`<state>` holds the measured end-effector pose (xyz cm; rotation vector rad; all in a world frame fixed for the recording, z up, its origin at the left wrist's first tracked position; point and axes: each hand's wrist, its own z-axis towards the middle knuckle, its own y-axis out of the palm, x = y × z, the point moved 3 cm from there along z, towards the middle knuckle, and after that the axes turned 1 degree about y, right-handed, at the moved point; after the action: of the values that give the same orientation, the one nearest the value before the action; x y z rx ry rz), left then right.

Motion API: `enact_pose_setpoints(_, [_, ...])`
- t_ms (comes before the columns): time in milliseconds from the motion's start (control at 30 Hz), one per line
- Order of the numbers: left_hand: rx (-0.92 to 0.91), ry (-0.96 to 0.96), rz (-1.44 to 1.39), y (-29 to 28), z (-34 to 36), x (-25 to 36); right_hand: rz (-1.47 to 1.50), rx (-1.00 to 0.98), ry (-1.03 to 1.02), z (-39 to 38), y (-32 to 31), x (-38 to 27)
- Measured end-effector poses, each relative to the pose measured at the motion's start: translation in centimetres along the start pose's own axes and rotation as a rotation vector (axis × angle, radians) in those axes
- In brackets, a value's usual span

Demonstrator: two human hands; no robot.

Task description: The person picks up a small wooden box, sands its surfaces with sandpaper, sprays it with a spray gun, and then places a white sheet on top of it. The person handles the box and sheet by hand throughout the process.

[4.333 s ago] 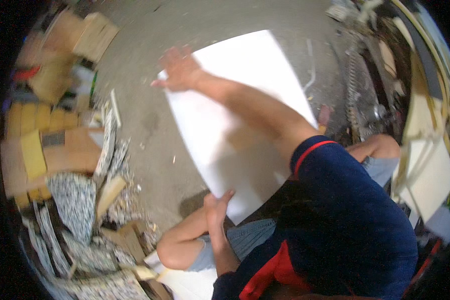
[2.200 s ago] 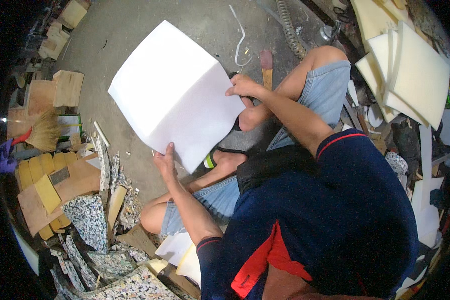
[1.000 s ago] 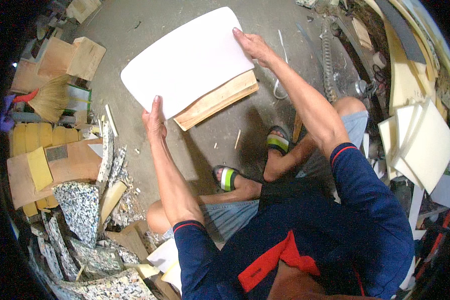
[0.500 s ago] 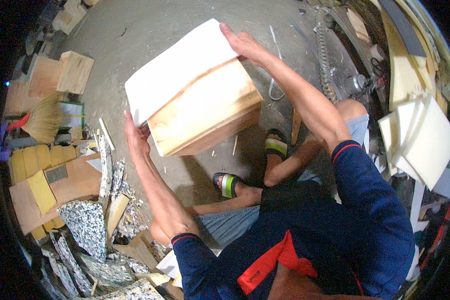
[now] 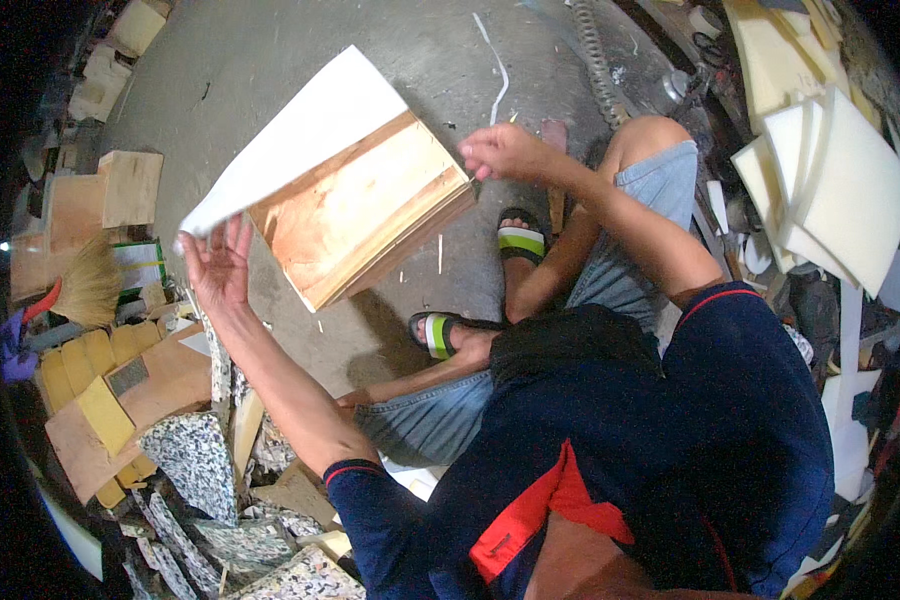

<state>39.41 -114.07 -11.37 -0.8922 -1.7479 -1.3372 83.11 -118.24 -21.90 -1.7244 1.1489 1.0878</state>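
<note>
A box-shaped wooden piece (image 5: 355, 210) rests on the floor in front of me. On its far left part lies a white sheet (image 5: 305, 135), apparently foam, overhanging at the left. My left hand (image 5: 220, 268) is palm up with its fingers spread, the fingertips at the sheet's near left edge; whether they go under it I cannot tell. My right hand (image 5: 505, 152) is just off the box's right corner, its fingers loosely bent and slightly apart, with nothing visible in them.
Foam offcuts (image 5: 185, 455) and a tan board (image 5: 160, 385) pile up at left, near a straw broom (image 5: 88, 285) and wooden blocks (image 5: 130, 188). White foam sheets (image 5: 845, 190) stack at right. A coiled hose (image 5: 595, 65) crosses the far floor. My sandalled feet (image 5: 440, 335) are near the box.
My right hand has let go of the sheet and come away from the box. The sheet has slid left, baring more wood. My left hand has opened its fingers. The view has shifted.
</note>
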Motion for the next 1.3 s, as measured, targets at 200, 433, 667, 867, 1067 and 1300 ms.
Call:
enact_pose_setpoints(200, [-0.228, 0.188, -0.066, 9.0, 1.4, 0.9, -0.548, 0.261, -0.436, -3.9, 2.4, -1.4])
enact_pose_setpoints(433, [-0.331, 0.458, 1.074, 16.6, 3.6, -5.2, -0.819, 0.375, -0.502, -5.3, 3.3, -2.4])
enact_pose_setpoints(667, [-0.222, 0.562, 1.748, 16.4, 10.9, -7.9, -0.619, 0.283, -0.295, -5.9, 2.7, -1.8])
enact_pose_setpoints(867, [-0.311, 0.274, 1.579, 12.9, 16.5, -7.9, -0.52, 0.987, -0.5, -15.7, -13.6, -3.9])
enact_pose_setpoints(1067, [-0.326, 0.672, 1.517, 15.7, 9.9, -8.8, -0.11, 1.163, 0.059, -20.5, -27.0, 9.1])
enact_pose_setpoints(1300, [-0.449, 0.599, 1.408, 15.8, -2.3, -11.5, -0.684, 0.893, 0.459, -21.7, -17.1, 25.2])
